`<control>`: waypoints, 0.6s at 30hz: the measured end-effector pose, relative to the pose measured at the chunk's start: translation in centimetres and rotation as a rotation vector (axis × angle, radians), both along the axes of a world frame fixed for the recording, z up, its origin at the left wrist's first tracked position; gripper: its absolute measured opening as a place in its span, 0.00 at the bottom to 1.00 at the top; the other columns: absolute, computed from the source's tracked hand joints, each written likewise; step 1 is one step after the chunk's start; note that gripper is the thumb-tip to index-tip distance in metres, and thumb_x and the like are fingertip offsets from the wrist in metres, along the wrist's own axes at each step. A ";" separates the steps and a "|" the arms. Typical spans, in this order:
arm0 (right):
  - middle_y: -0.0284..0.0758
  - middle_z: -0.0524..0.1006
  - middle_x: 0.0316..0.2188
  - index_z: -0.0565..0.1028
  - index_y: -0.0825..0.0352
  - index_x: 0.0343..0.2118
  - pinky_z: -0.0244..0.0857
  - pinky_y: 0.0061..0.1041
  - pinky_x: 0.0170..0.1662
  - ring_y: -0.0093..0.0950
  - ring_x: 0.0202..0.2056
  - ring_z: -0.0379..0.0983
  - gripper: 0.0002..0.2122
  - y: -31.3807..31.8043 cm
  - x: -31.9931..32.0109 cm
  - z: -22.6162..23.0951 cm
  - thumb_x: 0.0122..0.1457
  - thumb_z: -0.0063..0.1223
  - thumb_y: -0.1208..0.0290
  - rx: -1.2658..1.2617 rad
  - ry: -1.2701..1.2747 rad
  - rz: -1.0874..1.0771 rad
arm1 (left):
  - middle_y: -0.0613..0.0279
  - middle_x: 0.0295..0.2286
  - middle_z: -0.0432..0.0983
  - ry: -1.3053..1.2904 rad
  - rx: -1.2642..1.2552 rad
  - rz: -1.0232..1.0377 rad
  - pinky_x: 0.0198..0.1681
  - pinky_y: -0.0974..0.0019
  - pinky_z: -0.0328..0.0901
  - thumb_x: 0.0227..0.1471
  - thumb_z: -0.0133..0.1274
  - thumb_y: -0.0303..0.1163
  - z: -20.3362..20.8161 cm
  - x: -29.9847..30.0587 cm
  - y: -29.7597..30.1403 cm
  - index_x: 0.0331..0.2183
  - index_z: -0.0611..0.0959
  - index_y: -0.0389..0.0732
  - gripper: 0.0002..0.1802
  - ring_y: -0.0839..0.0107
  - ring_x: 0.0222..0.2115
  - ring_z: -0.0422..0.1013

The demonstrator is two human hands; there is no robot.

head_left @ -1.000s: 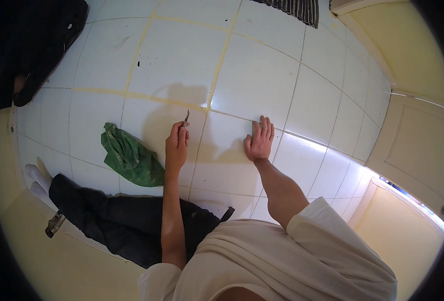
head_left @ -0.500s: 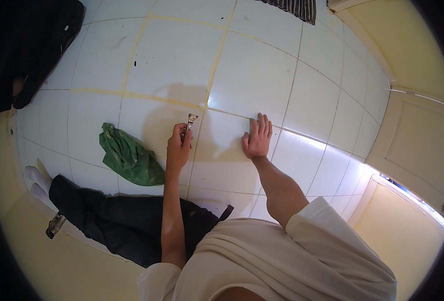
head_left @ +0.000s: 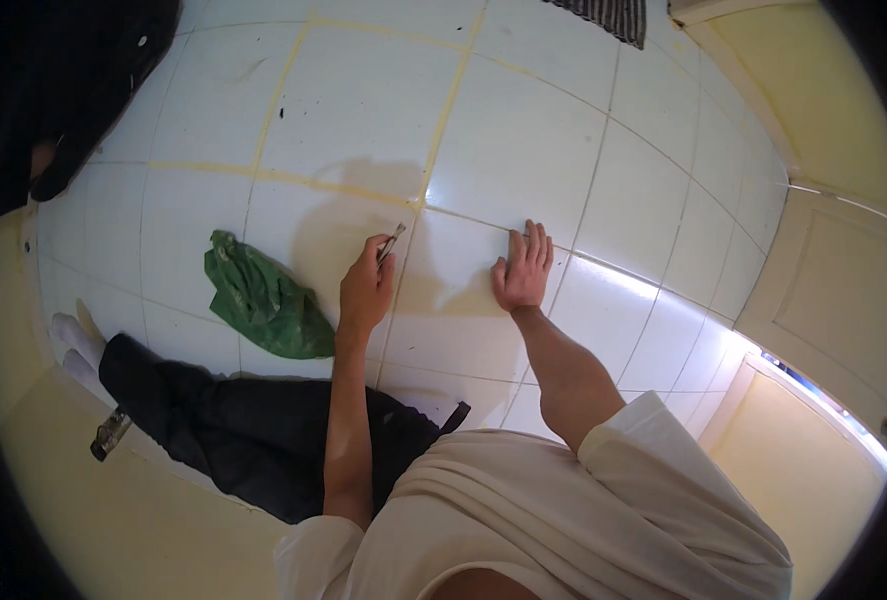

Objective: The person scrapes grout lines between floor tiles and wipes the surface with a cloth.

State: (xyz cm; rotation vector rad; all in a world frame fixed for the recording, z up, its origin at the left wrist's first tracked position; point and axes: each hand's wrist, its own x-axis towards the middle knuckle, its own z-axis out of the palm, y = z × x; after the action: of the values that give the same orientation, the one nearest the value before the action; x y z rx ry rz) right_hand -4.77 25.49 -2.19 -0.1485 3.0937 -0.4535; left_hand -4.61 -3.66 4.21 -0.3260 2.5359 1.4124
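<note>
In my left hand [head_left: 365, 292] is a small, slim metal tool with a flared flat end, like a little scraper [head_left: 395, 238]. My fingers are closed round it, and its end points away from me near a crossing of yellow-filled joints. Whether its tip touches the floor I cannot tell. My right hand [head_left: 523, 277] rests on the white tiled floor [head_left: 443, 335], fingers stretched out. A crumpled green cloth [head_left: 268, 308] lies left of my left hand.
My legs in dark trousers [head_left: 233, 420] stretch to the left. A dark object [head_left: 111, 436] lies by the wall near my feet. Dark fabric [head_left: 93, 70] fills the far left corner. A striped mat [head_left: 608, 18] lies at the far edge, and a cream door [head_left: 813, 270] stands at right.
The scraper has turned in my left hand, so its flat end now shows nearly edge-on and leans right. My right hand keeps its place on the floor. The view has shifted slightly.
</note>
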 end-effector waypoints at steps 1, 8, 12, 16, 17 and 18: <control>0.50 0.57 0.69 0.66 0.66 0.62 0.36 0.55 0.74 0.50 0.73 0.45 0.28 0.1 0.0 -0.2 0.57 0.50 0.64 0.001 0.007 0.003 | 0.50 0.40 0.81 0.097 -0.024 -0.004 0.43 0.52 0.72 0.65 0.50 0.31 -0.3 0.1 0.0 0.50 0.74 0.39 0.13 0.47 0.41 0.78; 0.50 0.57 0.69 0.65 0.66 0.62 0.37 0.56 0.73 0.51 0.72 0.46 0.28 0.4 0.2 -0.6 0.58 0.50 0.63 -0.009 0.057 0.020 | 0.54 0.42 0.78 0.165 -0.189 -0.084 0.42 0.51 0.73 0.64 0.49 0.28 -1.0 0.3 0.1 0.51 0.76 0.40 0.14 0.51 0.42 0.77; 0.50 0.57 0.69 0.65 0.66 0.62 0.36 0.55 0.74 0.50 0.72 0.45 0.28 0.2 0.1 -0.4 0.58 0.49 0.63 0.003 0.040 0.019 | 0.60 0.36 0.75 0.183 -0.279 -0.115 0.34 0.55 0.74 0.61 0.51 0.26 -0.7 0.2 0.9 0.56 0.77 0.45 0.21 0.58 0.36 0.77; 0.49 0.57 0.69 0.64 0.66 0.62 0.36 0.54 0.74 0.49 0.73 0.45 0.28 0.3 0.1 -0.5 0.58 0.48 0.63 -0.008 0.050 0.022 | 0.63 0.32 0.71 0.209 -0.341 -0.156 0.30 0.59 0.74 0.59 0.54 0.26 -1.3 -0.5 2.5 0.59 0.78 0.50 0.26 0.63 0.31 0.75; 0.49 0.57 0.69 0.64 0.66 0.62 0.36 0.54 0.74 0.49 0.73 0.45 0.28 0.3 0.1 -0.6 0.58 0.48 0.63 -0.008 0.050 0.021 | 0.63 0.31 0.71 0.218 -0.361 -0.161 0.29 0.60 0.73 0.59 0.55 0.26 -1.5 -0.6 2.9 0.59 0.78 0.50 0.27 0.64 0.31 0.75; 0.49 0.57 0.69 0.64 0.66 0.62 0.36 0.54 0.74 0.49 0.73 0.45 0.28 0.3 0.1 -0.6 0.58 0.48 0.63 -0.005 0.050 0.018 | 0.64 0.30 0.70 0.228 -0.377 -0.168 0.29 0.61 0.73 0.58 0.56 0.26 -1.6 -0.8 3.3 0.59 0.78 0.50 0.27 0.65 0.30 0.74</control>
State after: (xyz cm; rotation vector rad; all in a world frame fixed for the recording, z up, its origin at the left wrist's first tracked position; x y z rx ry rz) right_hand -4.64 25.81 -2.76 -0.1905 3.1372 -0.4641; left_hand -5.38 -0.33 2.62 -0.0075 2.9321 0.9543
